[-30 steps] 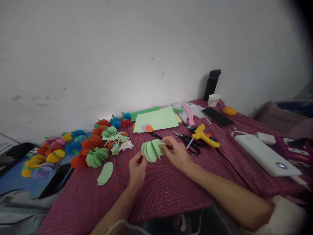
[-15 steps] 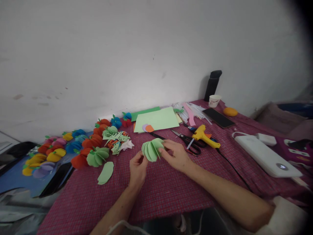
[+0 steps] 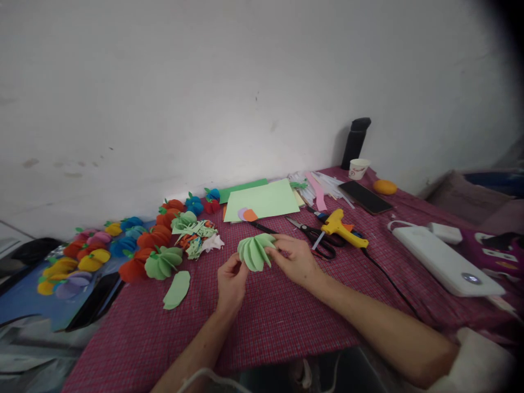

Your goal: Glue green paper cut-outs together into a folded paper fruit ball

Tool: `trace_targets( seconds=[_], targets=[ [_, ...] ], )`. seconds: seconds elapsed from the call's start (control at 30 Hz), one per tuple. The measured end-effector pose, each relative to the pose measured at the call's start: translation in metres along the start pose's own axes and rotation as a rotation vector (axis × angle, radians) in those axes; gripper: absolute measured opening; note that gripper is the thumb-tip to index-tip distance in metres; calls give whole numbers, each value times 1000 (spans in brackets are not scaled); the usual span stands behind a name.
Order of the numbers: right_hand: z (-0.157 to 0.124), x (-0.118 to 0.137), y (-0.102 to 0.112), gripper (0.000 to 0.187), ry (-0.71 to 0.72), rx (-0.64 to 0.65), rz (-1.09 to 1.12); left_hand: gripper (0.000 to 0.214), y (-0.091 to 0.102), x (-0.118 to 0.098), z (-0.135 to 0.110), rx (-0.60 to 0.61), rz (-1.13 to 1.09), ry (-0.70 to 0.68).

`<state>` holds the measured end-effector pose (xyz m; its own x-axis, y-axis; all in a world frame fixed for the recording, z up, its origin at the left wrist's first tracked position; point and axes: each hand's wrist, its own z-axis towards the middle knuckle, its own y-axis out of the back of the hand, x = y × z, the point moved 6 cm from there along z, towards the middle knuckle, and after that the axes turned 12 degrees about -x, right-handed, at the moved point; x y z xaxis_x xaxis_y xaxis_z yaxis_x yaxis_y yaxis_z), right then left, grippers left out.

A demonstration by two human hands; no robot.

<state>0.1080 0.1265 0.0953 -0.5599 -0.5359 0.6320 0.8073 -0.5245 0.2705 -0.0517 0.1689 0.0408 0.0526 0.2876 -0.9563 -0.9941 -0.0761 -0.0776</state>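
Between my two hands, above the red checked cloth (image 3: 282,322), is a light green paper pumpkin (image 3: 254,252) made of folded, fanned-out leaves. My left hand (image 3: 232,278) pinches its left side with thumb and fingers. On its right side my right hand (image 3: 295,259) grips the paper edge, fingertips against the outer folds. Flat on the cloth to the left lie light green paper pieces (image 3: 177,290). Finished paper pumpkins, among them a green one (image 3: 164,263) with a stem, stand further left.
A yellow glue gun (image 3: 343,228) and black scissors (image 3: 315,237) lie right of my hands. Behind are green paper sheets (image 3: 262,201) and paper scraps (image 3: 198,238). A phone (image 3: 365,196), paper cup (image 3: 359,169), black bottle (image 3: 355,143) and white power bank (image 3: 446,262) are at the right.
The green paper pumpkin has turned slightly between my fingers, and its folds are spread a little differently. Both hands keep nearly the same place.
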Motion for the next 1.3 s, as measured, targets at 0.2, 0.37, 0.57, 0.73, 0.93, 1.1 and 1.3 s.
trace_targets(
  seconds=[0.2,0.37,0.57,0.73,0.93,1.1,1.3],
  targets=[
    [0,-1,0,32,-10,26,-6,18,0,2,0,-7,-34,8],
    [1,1,2,19,-13,2,-4,17,2,5,3,-63,-114,38],
    [0,-2,3,13,-37,-34,-22,17,3,8,5,-104,-179,87],
    [-1,-6,1,14,-50,-12,-25,15,2,7,4,-93,-183,110],
    [1,-4,3,20,-71,4,15,15,2,10,5,-97,-194,122],
    [3,-1,3,16,-90,16,74,17,2,11,6,-112,-254,171],
    [1,-1,0,10,-94,19,103,17,-1,8,8,-126,-403,252]
  ],
)
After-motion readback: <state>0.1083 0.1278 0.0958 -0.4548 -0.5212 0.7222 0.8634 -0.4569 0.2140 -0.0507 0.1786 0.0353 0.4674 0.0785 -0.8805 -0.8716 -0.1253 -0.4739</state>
